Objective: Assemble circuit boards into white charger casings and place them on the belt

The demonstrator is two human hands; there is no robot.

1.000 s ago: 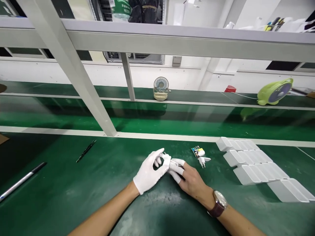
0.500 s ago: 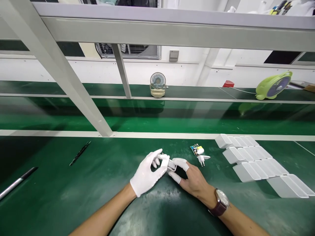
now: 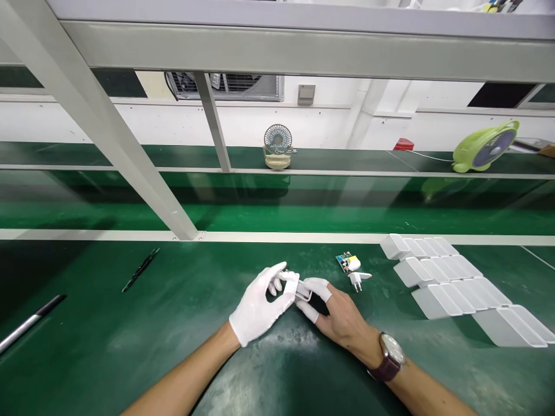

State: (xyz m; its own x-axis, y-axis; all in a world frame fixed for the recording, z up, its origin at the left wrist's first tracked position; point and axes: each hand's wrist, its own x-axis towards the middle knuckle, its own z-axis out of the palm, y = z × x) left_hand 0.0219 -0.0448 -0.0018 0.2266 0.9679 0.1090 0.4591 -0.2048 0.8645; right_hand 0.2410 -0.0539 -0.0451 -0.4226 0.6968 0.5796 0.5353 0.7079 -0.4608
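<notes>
Right-hand [image 3: 344, 320] grip has changed versus 1 s ago: three white-capped digits showed at the part then, two show now, forefinger and thumb, and more of the part's looped end is exposed; view has also tipped down, so the green-labelled bottle is out of frame. Hands: 2, close together over the green bench [image 3: 173, 346]. Left hand [image 3: 260, 309], white glove, clamped on 1 white part [image 3: 303, 292], thumb and fingers around it; details hidden by the glove. Right forefinger and thumb pinch the same part at its looped end; remaining right fingers not clear. Watch [image 3: 392, 352]: 1, right wrist. Part sits between the two hands, mid-bench. Just right of it: 1 circuit board [image 3: 346, 262] with a yellow-and-white component, and 1 white plug [image 3: 357, 280], two pins towards the person, close beside the board. Further right: 4 rows of white boxes [image 3: 440, 300], nearest row 2 pcs; they overlap in the other 3 rows, so no firm count. Left side: 2 slim items, 1 silver-and-black pen [image 3: 32, 323] near the edge of view, 1 thin black tool [image 3: 140, 270] farther back. Rear ledge: 2 fans, 1 beige fan [image 3: 278, 140], 1 green fan [image 3: 481, 147], plus 1 red object [image 3: 403, 144] between them.
</notes>
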